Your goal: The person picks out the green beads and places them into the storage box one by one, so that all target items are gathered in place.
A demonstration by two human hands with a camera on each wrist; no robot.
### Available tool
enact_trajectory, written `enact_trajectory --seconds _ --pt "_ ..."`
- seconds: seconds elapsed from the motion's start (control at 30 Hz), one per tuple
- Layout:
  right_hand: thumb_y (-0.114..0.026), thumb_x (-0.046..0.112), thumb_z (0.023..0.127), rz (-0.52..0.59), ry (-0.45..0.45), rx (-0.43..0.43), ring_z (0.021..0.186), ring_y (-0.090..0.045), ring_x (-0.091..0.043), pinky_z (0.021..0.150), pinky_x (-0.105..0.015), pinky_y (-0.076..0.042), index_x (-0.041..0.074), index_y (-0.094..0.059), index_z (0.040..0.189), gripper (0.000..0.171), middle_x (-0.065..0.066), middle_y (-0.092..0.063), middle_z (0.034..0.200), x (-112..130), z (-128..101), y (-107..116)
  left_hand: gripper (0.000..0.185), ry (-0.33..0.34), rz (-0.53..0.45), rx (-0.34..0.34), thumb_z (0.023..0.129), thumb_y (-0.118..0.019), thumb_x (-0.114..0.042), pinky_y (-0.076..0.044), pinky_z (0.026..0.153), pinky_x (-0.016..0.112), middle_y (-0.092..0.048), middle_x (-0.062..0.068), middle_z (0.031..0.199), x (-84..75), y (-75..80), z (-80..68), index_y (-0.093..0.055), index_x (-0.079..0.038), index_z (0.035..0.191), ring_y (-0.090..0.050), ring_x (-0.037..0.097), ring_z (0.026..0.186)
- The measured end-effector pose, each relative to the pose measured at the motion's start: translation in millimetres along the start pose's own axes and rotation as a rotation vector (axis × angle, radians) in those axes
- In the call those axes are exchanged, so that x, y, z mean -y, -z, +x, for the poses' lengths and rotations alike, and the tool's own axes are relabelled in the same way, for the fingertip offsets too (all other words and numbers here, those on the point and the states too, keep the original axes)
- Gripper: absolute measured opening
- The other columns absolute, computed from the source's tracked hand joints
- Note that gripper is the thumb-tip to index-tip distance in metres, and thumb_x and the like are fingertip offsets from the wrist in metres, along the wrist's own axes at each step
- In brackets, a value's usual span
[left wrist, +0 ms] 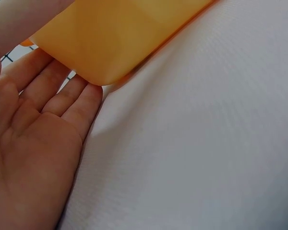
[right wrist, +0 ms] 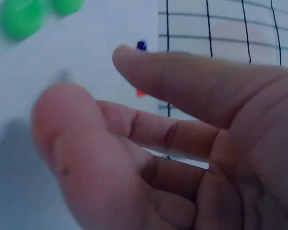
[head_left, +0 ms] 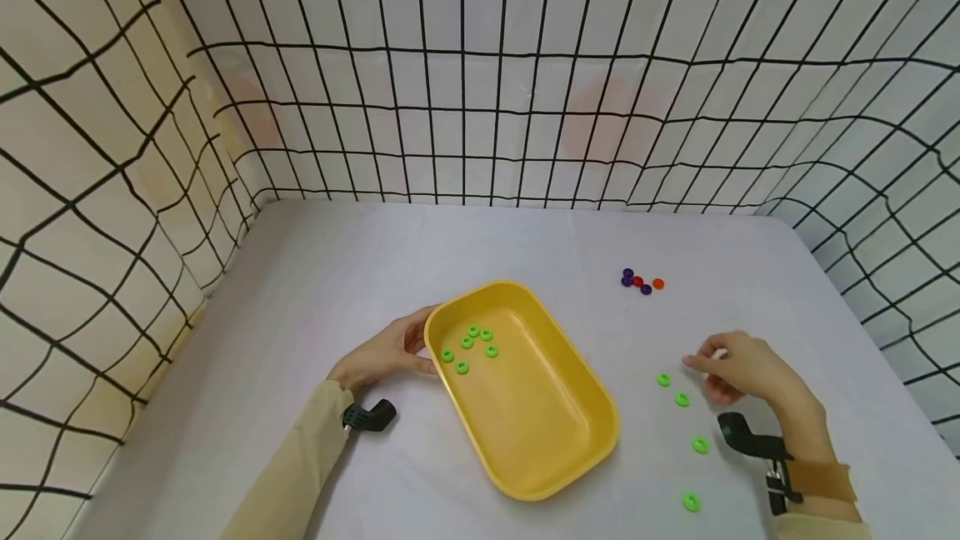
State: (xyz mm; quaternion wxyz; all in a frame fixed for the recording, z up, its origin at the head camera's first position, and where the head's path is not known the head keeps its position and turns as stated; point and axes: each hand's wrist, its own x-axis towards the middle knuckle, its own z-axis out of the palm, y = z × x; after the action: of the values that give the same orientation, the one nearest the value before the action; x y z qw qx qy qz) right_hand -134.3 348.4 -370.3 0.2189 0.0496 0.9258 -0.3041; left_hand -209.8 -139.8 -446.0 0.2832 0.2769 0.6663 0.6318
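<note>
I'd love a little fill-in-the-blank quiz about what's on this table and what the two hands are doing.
1. The green rings inside the tray number ____.
2. The tray is coloured ____.
3. The left hand touches the tray's far-left corner, while the right hand hovers empty over the green rings on the ____.
4. The green rings lying outside the tray number ____.

Missing words: six; yellow; table; four

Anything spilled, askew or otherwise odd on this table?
Nothing looks spilled or damaged. The yellow tray sits at an angle, steadied by the left hand. Four green rings lie loose by the right hand, apart from the six in the tray.
</note>
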Motion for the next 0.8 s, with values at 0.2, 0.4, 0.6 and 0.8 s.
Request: enact_trajectory --seconds 0.2,0.4,0.6,0.8 --pt "-0.064 0.029 0.097 0.154 0.021 0.033 0.053 -0.061 -0.016 0.051 -0.028 -0.058 -0.004 -0.055 0.102 0.034 -0.005 -0.060 0.065 -37 -21 -17 0.084 0.002 0.006 -0.013 0.080 -0.081 -0.003 -0.025 0.123 0.039 -0.042 0.003 0.153 -0.2 0.7 -2.1 -0.038 -0.016 0.151 -0.037 0.023 0.144" --pt "-0.062 0.028 0.098 0.219 0.010 0.032 0.058 -0.064 -0.017 0.054 -0.029 -0.059 -0.007 -0.053 0.108 0.038 -0.006 -0.063 0.069 -40 -27 -29 0.085 0.022 -0.001 -0.009 0.079 -0.083 -0.007 -0.023 0.123 0.039 -0.043 0.003 0.153 -0.6 -2.3 -1.4 -0.038 -0.016 0.151 -0.036 0.021 0.144" --pt "-0.064 0.025 0.097 0.227 0.091 0.056 0.056 -0.063 -0.016 0.053 -0.029 -0.059 -0.007 -0.054 0.106 0.035 -0.008 -0.063 0.068 -28 -27 -37 0.085 0.018 -0.004 -0.009 0.079 -0.082 -0.006 -0.023 0.124 0.040 -0.043 0.003 0.153 -0.9 -3.4 -0.3 -0.039 -0.015 0.151 -0.036 0.022 0.144" --pt "-0.069 0.021 0.093 0.207 0.153 0.050 0.054 -0.062 -0.016 0.051 -0.028 -0.058 -0.006 -0.054 0.104 0.032 -0.007 -0.063 0.067 -17 -23 -42 0.085 0.024 -0.001 -0.013 0.079 -0.083 -0.006 -0.021 0.124 0.042 -0.043 0.003 0.153 -1.8 -2.2 -1.0 -0.039 -0.016 0.151 -0.035 0.022 0.144"
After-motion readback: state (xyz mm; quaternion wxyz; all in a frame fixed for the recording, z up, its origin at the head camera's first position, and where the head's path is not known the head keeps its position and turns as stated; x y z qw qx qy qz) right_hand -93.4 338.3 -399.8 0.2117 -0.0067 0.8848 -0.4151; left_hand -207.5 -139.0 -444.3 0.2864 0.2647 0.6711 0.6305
